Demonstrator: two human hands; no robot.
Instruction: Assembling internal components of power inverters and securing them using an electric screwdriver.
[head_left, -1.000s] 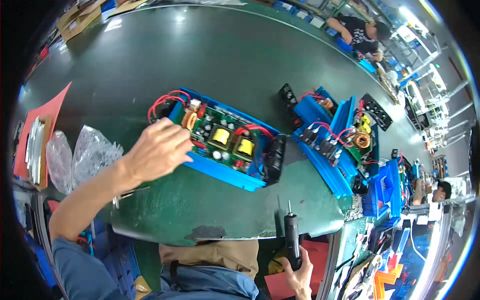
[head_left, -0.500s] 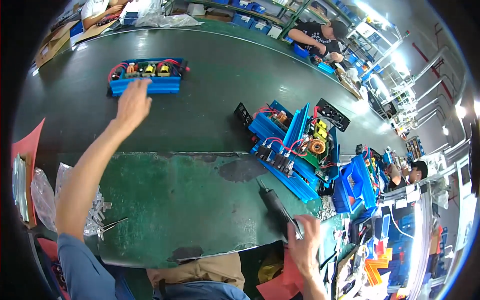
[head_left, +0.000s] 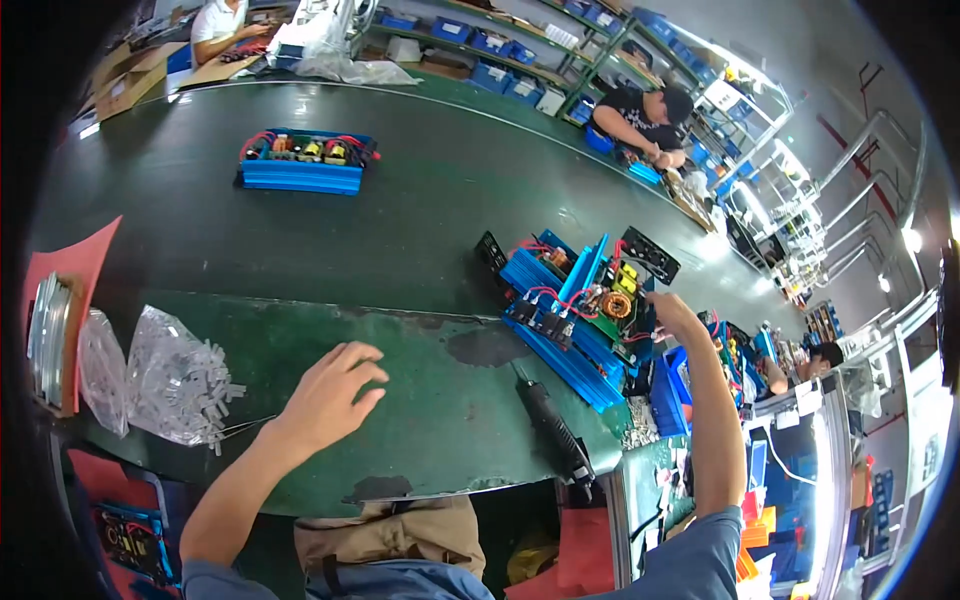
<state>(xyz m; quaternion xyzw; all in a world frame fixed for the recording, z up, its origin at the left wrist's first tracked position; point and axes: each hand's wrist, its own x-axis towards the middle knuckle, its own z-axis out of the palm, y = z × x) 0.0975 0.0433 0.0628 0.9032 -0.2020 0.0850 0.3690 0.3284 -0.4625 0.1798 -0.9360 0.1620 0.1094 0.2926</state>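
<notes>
My left hand [head_left: 330,390] rests empty on the green bench mat [head_left: 440,440], fingers spread, beside a clear bag of small white parts [head_left: 180,380]. My right hand [head_left: 672,312] reaches out to the right edge of a stack of open blue power-supply cases [head_left: 575,310] with circuit boards, coils and red wires; it touches the stack, and its fingers are partly hidden. A black electric screwdriver [head_left: 555,430] lies on the mat between my arms. Another blue case with a circuit board [head_left: 303,163] sits far off on the dark conveyor belt [head_left: 400,180].
A red tray [head_left: 55,290] with metal plates lies at the left edge. Blue bins [head_left: 668,400] with small parts stand right of the stack. Other people work at the far side of the belt [head_left: 645,115] and at top left [head_left: 222,22].
My left hand pushed a blue case away along the belt, then drew back to the mat. My right hand laid down the screwdriver and reached to the stacked cases.
</notes>
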